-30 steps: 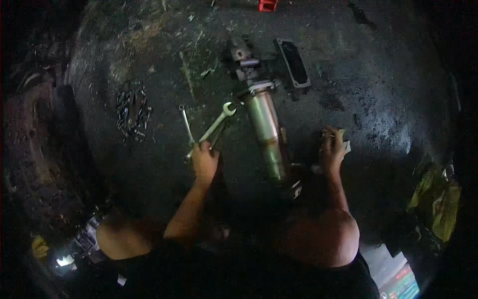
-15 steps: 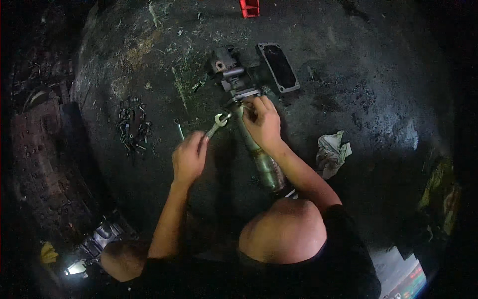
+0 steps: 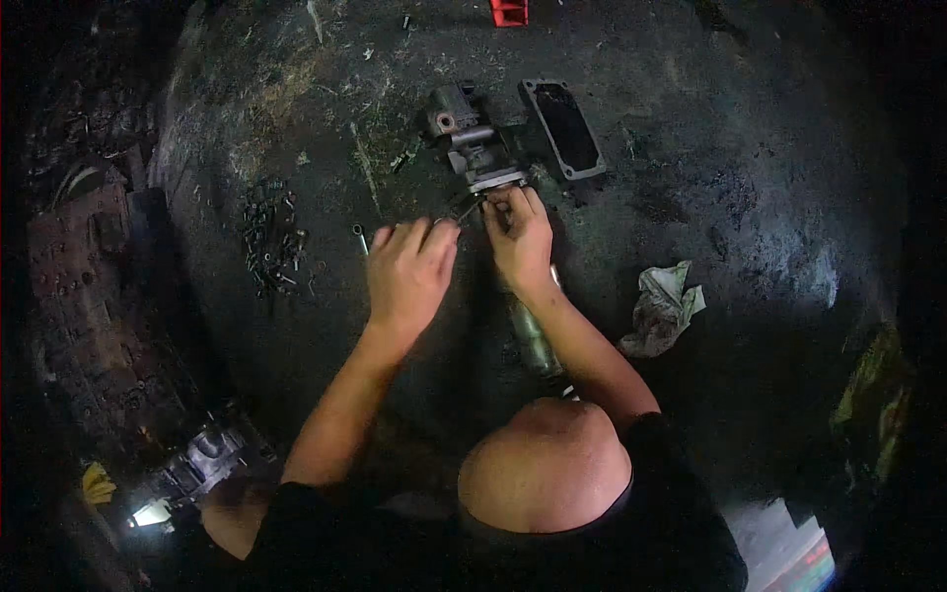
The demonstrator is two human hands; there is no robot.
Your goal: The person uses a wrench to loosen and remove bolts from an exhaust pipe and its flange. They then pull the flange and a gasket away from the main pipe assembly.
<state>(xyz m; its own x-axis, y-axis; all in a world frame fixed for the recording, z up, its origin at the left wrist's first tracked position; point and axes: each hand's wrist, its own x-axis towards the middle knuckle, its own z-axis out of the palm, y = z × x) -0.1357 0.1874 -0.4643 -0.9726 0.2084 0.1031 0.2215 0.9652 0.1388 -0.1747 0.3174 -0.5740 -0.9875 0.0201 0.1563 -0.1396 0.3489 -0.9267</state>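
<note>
On the dark floor lies a metal valve housing (image 3: 478, 148) with a round flange, joined to a shiny metal pipe (image 3: 533, 340) that runs toward me. My left hand (image 3: 409, 271) is closed round a combination wrench (image 3: 468, 211), mostly hidden under the fingers; its far end reaches a fastener spot at the flange. Just right of it, my right hand (image 3: 521, 237) is pinched at the flange joint over the pipe. What its fingertips grip is hidden. Left of my left hand lies a second wrench (image 3: 361, 237), partly covered.
Several loose bolts and nuts (image 3: 268, 242) lie in a pile at the left. A rectangular metal frame (image 3: 564, 128) sits beside the housing. A crumpled rag (image 3: 663, 308) is right of my arm. A red object (image 3: 509, 12) is at the far edge, a lit lamp (image 3: 151, 513) at lower left.
My left hand has moved right and forward, turning palm-down, bringing the wrench against the flange joint. My right hand stays at the joint. The view has shifted slightly.
</note>
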